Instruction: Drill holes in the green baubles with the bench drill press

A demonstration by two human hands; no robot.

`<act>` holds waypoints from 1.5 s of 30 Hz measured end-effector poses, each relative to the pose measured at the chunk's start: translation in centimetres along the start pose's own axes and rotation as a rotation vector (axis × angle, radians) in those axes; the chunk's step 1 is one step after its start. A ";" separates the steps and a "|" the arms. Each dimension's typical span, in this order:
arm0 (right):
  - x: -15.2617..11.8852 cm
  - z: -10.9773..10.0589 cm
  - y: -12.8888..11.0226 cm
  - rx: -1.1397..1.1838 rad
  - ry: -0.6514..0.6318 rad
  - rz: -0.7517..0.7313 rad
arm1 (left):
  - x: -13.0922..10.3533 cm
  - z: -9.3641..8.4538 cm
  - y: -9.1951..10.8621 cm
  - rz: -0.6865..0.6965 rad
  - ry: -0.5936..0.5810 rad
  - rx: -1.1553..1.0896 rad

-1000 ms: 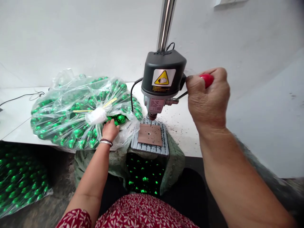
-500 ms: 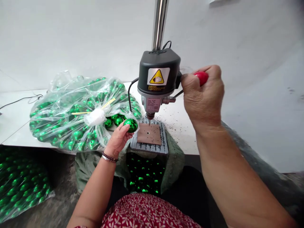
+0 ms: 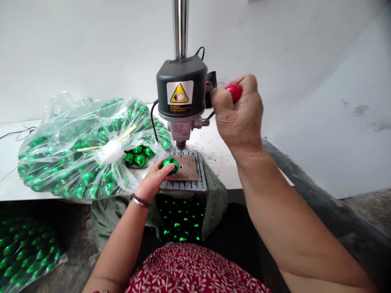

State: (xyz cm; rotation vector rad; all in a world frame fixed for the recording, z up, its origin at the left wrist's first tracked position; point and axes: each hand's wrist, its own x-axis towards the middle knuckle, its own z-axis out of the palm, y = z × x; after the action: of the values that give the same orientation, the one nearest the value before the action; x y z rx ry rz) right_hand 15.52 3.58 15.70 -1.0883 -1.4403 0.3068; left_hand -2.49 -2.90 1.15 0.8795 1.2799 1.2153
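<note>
A shiny green ball [image 3: 170,166] is pinched in my left hand [image 3: 155,178], over the left part of the brown board [image 3: 190,173]. The board lies on the grey slotted base [image 3: 200,185] and has a small hole. Above it hangs the black drill head [image 3: 182,87] with a yellow warning label, its thin bit [image 3: 181,154] pointing down just behind the hole, right of the ball. My right hand [image 3: 240,112] is closed around the red knob [image 3: 234,92] of the lever at the drill's right side.
A clear plastic bag [image 3: 88,175] of green balls lies left on the white table [image 3: 224,171], torn open near my left hand. Another bag [image 3: 27,244] stands lower left. An open green sack [image 3: 215,199] holds balls below the base. Dark shavings dot the table.
My left hand has brought the green ball rightward relative to the base, from its left edge to over the brown board. My right hand still grips the knob. The whole view has shifted.
</note>
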 end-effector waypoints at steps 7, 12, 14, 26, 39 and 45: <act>1.7 0.0 -0.7 -0.119 -0.037 0.036 | 2.2 1.4 -1.3 0.177 0.175 0.191; 3.8 0.4 -0.8 -0.179 -0.091 0.097 | 3.1 1.9 -2.4 0.198 0.244 0.356; 4.0 0.4 -0.9 -0.181 -0.094 0.101 | 3.2 1.9 -2.5 0.220 0.241 0.411; 3.7 0.5 -0.7 -0.130 -0.074 0.078 | 3.0 2.6 -2.2 0.280 0.163 0.763; 1.9 -0.3 -0.5 -0.111 -0.024 0.000 | 2.5 3.0 -2.4 0.298 0.205 0.890; -1.2 -1.1 0.4 -0.114 0.031 -0.147 | 2.4 3.0 -2.6 0.309 0.199 0.914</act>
State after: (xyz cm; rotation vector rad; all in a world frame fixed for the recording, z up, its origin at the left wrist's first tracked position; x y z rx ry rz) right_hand 16.42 2.43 14.92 -1.0668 -1.5157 0.1033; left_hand 0.55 -0.61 -1.49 1.6840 1.9618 0.9321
